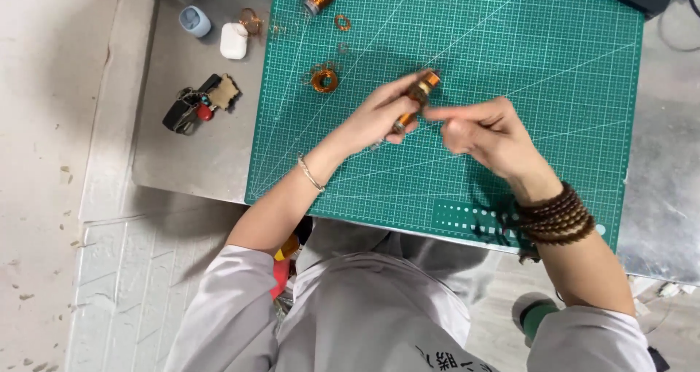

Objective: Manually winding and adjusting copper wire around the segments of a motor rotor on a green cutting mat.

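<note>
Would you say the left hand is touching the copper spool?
Touching: the head view shows the left hand with fingers wrapped around the copper spool, held above the green mat.

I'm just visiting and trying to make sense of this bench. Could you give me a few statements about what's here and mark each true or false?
1. The left hand holds a small spool of copper-coloured wire. True.
2. The work happens over a red cutting mat. False: the cutting mat is green with a white grid.
3. The right hand points its index finger toward the spool. True.
4. A loose coil of copper wire lies on the mat, beyond the left hand. True.
5. The bunch of keys lies on the mat. False: it lies on the grey metal table, left of the mat.
6. Both wrists are bare. False: the right wears dark bead bracelets, the left a thin bangle.
</note>
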